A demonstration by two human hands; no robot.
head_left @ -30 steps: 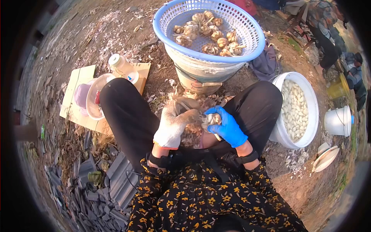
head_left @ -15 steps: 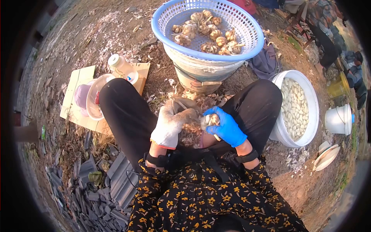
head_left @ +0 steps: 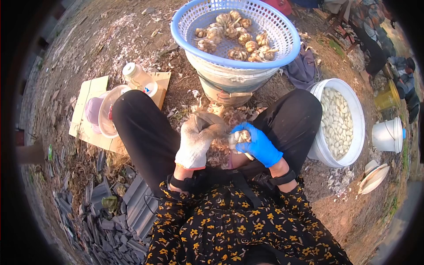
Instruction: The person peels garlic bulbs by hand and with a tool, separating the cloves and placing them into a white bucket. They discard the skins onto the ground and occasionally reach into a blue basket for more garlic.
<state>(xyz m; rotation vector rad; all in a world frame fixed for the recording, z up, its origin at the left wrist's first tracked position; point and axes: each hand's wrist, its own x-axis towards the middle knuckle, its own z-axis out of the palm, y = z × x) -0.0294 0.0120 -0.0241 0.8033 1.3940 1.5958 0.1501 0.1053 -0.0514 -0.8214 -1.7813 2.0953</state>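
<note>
My right hand (head_left: 260, 145), in a blue glove, grips a garlic bulb (head_left: 240, 140) between thumb and fingers, its stem end pointing down. The pale cloves face my left hand (head_left: 198, 137), which wears a dirty white knit glove. Its fingers are curled in with the thumb pressed over them, close beside the bulb. Whatever those fingers may hold is hidden. Both hands are between my knees, above peelings (head_left: 221, 110) on the ground. Ahead of them, whole garlic bulbs (head_left: 238, 37) lie in a blue perforated basket (head_left: 179, 33).
The basket rests on a white bucket (head_left: 229, 79). By my right knee, a white bucket (head_left: 358, 132) holds peeled cloves (head_left: 336, 123). Cardboard (head_left: 90, 90) with a jar (head_left: 137, 75) lies left. Broken tiles (head_left: 137, 203) are at lower left, a lidded pail (head_left: 386, 136) and another person (head_left: 408, 86) at right.
My left hand has shifted slightly, its fingers curling further with the thumb drawn in. The garlic bulb has turned a little in my right hand, showing more of its cloves.
</note>
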